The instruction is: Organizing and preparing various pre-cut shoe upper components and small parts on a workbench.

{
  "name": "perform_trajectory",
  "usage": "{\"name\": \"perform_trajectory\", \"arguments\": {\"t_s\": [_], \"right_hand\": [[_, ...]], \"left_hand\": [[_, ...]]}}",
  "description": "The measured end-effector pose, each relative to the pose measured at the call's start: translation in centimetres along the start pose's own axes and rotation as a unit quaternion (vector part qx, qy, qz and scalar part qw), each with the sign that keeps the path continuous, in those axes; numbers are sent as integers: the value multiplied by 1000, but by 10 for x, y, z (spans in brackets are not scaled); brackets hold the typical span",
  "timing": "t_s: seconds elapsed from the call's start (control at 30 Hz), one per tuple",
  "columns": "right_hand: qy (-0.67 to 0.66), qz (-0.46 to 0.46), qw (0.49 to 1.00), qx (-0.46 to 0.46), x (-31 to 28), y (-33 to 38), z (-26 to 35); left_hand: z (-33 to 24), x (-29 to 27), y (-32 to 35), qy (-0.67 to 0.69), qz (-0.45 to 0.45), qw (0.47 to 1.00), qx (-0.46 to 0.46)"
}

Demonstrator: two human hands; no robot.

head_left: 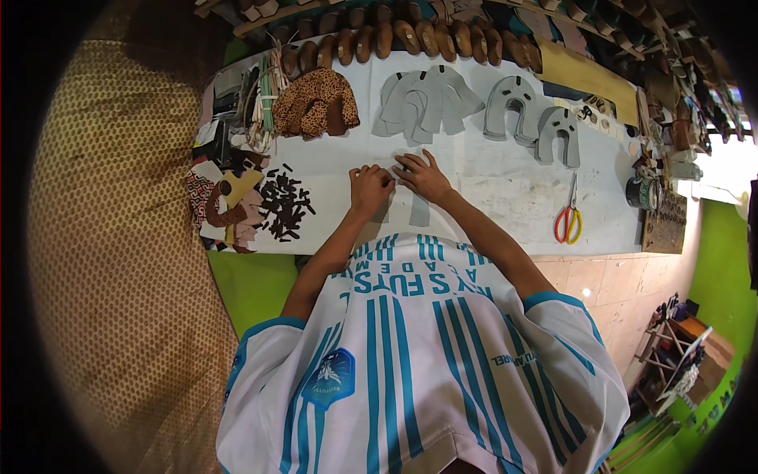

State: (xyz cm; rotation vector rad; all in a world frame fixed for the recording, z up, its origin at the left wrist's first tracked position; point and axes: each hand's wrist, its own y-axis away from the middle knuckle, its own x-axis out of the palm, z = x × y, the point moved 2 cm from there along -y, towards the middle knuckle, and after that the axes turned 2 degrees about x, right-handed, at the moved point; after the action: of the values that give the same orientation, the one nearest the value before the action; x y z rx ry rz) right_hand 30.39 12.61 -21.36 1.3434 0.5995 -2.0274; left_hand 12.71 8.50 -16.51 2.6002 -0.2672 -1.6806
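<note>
A grey U-shaped shoe-upper piece [419, 212] lies near the table's front edge, its two legs toward me. Both my hands are at its curved end and cover most of that part. My left hand [371, 191] is closed, its bent fingers gripping the piece's left side. My right hand [425, 178] grips the other side with curled fingers close to the left ones. Anything small between the fingertips is hidden. Just beyond them lies a fanned pile of similar grey pieces [430, 103], some bearing a small black strip. Left of my hands is a heap of short black strips [284, 204].
More grey U-shaped pieces [512, 107] are stacked at the right. Scissors [568, 221] with red and yellow handles lie near the front right, a tin can [643, 193] beyond. Leopard-print pieces [316, 103] and scraps [229, 197] occupy the left. Brown shoe lasts [384, 39] line the back.
</note>
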Motion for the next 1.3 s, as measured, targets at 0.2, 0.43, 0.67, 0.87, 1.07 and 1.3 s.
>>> {"name": "perform_trajectory", "arguments": {"t_s": [0.2,0.43,0.67,0.87,1.07,1.3], "right_hand": [[1,-3,1000,6,-2,2,2],[6,6,1000,14,-1,3,3],[3,8,1000,13,-1,4,2],[1,-5,1000,8,1,2,1],[-5,-1,1000,13,3,4,0],[4,5,1000,12,-1,2,4]], "left_hand": [[6,15,-5,-21,-29,999,40],[1,11,-14,-62,-1,993,99],[5,5,-2,-17,-37,992,119],[13,11,1,-1,-63,995,75],[10,12,-3,4,-22,998,65],[16,15,-13,-10,-18,994,108]]}}
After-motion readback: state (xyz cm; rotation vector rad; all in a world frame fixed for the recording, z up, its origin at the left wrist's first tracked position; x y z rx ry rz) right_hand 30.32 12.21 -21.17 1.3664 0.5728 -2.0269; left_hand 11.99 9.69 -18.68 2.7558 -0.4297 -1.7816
